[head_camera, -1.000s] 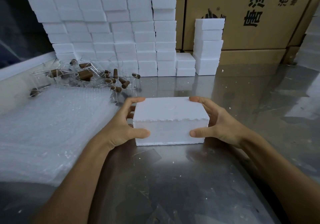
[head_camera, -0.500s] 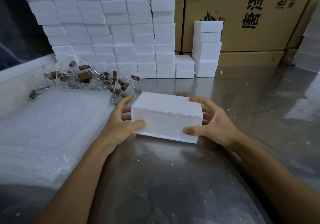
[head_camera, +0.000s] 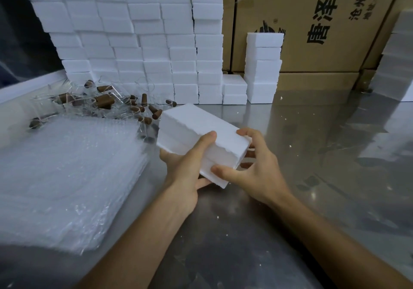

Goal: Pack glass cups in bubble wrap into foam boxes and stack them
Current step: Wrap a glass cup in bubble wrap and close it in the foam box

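Two hands held one closed foam box (head_camera: 196, 130) above the steel table (head_camera: 312, 154), tilted, its far corner pointing toward the loose glass cups (head_camera: 105, 101). The left hand (head_camera: 185, 165) supported it from below, thumb curled over the front face near the ragged seam; the right hand (head_camera: 252, 168) gripped the near end, thumb low and fingers over the top edge. Such foam seemed very light and stiff but crumbly, so a gentle hold on the broad faces, across the seam, would probably keep lid and base together. Sheets of bubble wrap (head_camera: 67, 172) lay at the left. Stacked boxes (head_camera: 138, 42) stood behind, before cartons (head_camera: 324, 24).
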`<state>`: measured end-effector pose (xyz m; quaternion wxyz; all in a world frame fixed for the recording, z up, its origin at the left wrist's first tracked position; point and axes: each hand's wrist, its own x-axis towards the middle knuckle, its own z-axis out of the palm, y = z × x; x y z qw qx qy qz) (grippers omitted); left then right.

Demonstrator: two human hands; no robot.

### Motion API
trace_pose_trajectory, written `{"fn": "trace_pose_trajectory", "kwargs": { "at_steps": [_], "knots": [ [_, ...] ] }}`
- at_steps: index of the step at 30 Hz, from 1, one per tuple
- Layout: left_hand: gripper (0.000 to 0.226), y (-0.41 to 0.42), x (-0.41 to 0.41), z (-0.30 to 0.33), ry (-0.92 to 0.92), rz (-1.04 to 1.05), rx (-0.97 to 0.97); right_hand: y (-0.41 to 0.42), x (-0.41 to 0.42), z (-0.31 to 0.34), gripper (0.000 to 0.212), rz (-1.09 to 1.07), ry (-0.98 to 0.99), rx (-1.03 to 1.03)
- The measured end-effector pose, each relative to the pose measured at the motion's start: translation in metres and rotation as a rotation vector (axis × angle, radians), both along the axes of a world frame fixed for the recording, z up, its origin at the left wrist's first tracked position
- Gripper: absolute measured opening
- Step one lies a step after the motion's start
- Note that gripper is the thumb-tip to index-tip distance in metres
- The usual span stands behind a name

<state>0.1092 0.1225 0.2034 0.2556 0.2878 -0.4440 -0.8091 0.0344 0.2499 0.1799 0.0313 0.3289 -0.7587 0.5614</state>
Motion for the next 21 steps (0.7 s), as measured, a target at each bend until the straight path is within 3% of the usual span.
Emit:
{"fn": "trace_pose_trajectory", "kwargs": {
  "at_steps": [16,21],
  "knots": [
    [0.094,-0.0017,0.0032,-0.0008,0.084,-0.023,-0.006,-0.0027,-0.0055,-0.0039,0.077,0.065,-0.166,-0.078],
    [0.105,-0.0019,0.0033,-0.0009,0.094,-0.016,-0.019,-0.003,-0.0053,-0.0044,0.078,0.077,-0.183,-0.071]
  ]
}}
